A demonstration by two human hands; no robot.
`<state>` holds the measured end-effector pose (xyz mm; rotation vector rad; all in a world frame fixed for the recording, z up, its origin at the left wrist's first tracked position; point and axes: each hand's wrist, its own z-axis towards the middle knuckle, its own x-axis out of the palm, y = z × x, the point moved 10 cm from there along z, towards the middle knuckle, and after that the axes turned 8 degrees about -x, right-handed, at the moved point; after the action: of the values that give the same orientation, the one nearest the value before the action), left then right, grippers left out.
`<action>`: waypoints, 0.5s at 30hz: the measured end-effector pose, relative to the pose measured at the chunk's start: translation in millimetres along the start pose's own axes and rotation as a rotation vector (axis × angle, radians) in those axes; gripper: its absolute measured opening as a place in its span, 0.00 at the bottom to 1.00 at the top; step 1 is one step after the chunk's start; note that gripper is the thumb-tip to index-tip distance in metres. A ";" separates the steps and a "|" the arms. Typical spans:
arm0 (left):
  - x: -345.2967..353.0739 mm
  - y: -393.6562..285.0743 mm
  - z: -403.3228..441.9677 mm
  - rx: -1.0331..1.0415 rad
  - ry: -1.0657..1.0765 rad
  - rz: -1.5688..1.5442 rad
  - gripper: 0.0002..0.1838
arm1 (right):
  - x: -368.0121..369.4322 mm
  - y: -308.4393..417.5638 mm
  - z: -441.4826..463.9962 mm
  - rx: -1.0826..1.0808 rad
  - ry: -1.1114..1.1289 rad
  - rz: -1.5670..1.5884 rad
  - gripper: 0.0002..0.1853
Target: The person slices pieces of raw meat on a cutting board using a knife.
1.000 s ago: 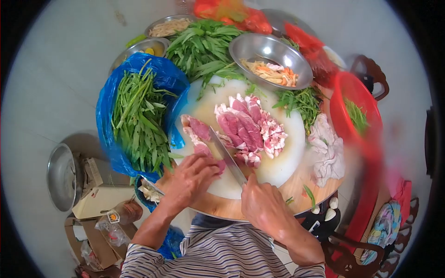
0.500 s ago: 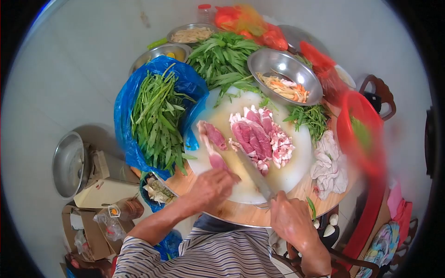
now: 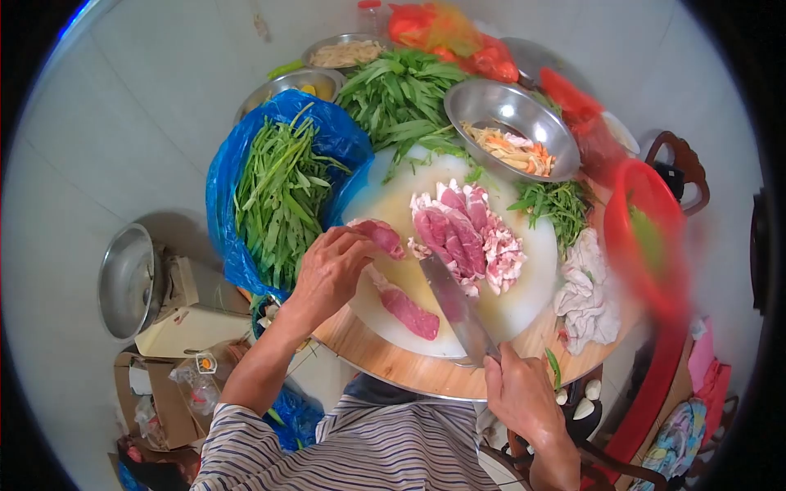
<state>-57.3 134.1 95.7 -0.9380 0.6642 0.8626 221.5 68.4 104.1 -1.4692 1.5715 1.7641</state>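
My right hand (image 3: pixel 524 391) grips the handle of a kitchen knife (image 3: pixel 460 307), its broad blade angled up and left over the board. The blade tip is beside the sliced raw meat (image 3: pixel 449 233), which lies in a heap with fatty chopped bits at its right. My left hand (image 3: pixel 329 266) is at the board's left side, its fingers closed on the end of a small piece of meat (image 3: pixel 381 237). Below it a separate strip of meat (image 3: pixel 411 314) lies on the round white cutting board (image 3: pixel 514 315).
A blue bag (image 3: pixel 225 192) of leafy greens (image 3: pixel 282 200) stands left of the board. More greens (image 3: pixel 397 90) and a steel bowl (image 3: pixel 499 102) with shredded food sit behind. A crumpled cloth (image 3: pixel 588 290) and a red basket (image 3: pixel 659 282) are at the right.
My left hand has moved up and left from the lower strip to the smaller piece of meat. The strip now lies loose, farther right. The knife stays in my right hand.
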 end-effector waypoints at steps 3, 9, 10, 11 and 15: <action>3.3 -24.8 -7.1 0.080 0.047 -0.050 0.14 | 8.5 -2.6 -3.1 0.010 0.048 0.031 0.12; 45.9 -73.8 -45.2 0.293 0.308 -0.272 0.17 | 7.1 2.0 12.5 -0.071 0.025 -0.069 0.13; 50.9 -77.3 -49.6 0.294 0.307 -0.272 0.17 | 5.5 1.3 13.7 -0.069 0.006 -0.073 0.13; 50.3 -75.5 -47.2 0.203 0.195 -0.226 0.17 | 4.0 0.7 14.0 -0.066 -0.012 -0.077 0.13; 50.4 -91.2 -57.6 0.057 -0.062 -0.120 0.17 | 4.0 0.9 13.7 -0.060 -0.027 -0.061 0.13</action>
<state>39.4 70.8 66.9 -0.8878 0.5706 0.7595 213.0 78.7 99.0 -1.4979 1.4569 1.8032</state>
